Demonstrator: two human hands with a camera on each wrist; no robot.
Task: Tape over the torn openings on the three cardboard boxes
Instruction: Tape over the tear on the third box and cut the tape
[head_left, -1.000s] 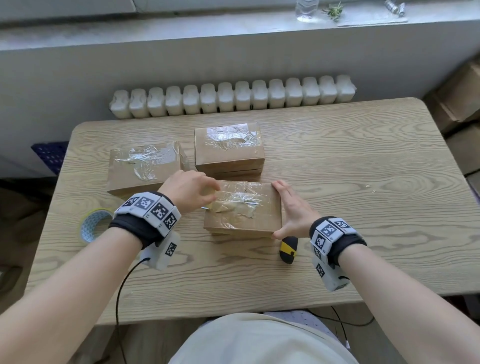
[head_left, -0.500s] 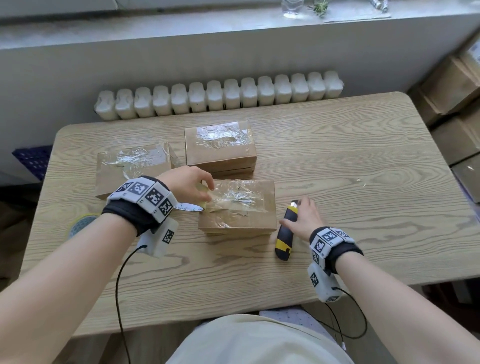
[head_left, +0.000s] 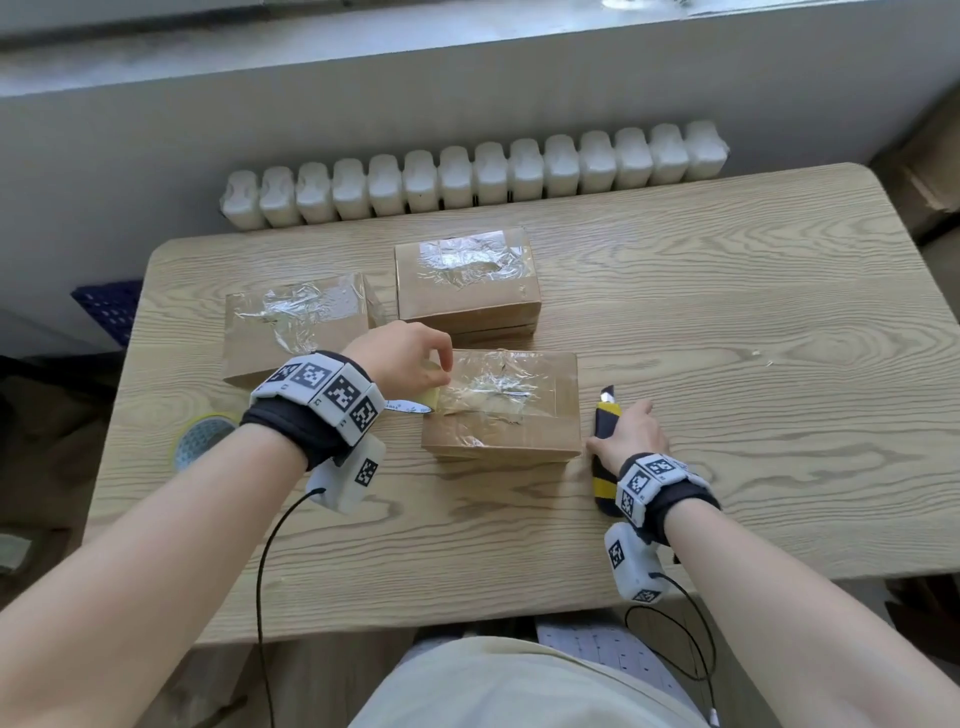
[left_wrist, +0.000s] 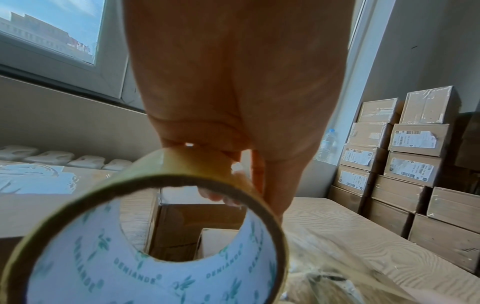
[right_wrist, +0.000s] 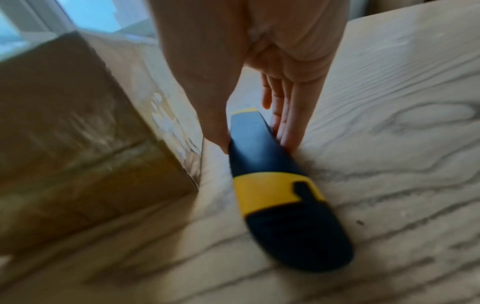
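Three cardboard boxes with clear tape on their tops lie on the wooden table (head_left: 727, 322): a left box (head_left: 291, 348), a back box (head_left: 467, 291) and a near box (head_left: 501, 415). My left hand (head_left: 439, 374) grips a roll of clear tape (head_left: 422, 404) at the near box's left edge, its tape running onto the lid. In the left wrist view the fingers (left_wrist: 233, 156) curl over the roll's rim (left_wrist: 155, 236). My right hand (head_left: 618, 431) pinches a black and yellow utility knife (head_left: 605, 457) lying beside the near box's right side, thumb and fingers on either side of the knife (right_wrist: 280, 201).
A second tape roll (head_left: 205, 439) lies at the table's left edge. A white radiator (head_left: 467, 176) runs behind the table. Stacked cardboard boxes (left_wrist: 405, 164) stand on the floor to the right. A blue crate (head_left: 106, 306) sits beyond the left edge.
My right hand left the near box's right side, dropped to the knife and closed on it; the knife shifted forward along the box. My left hand stays at the left edge with the roll.
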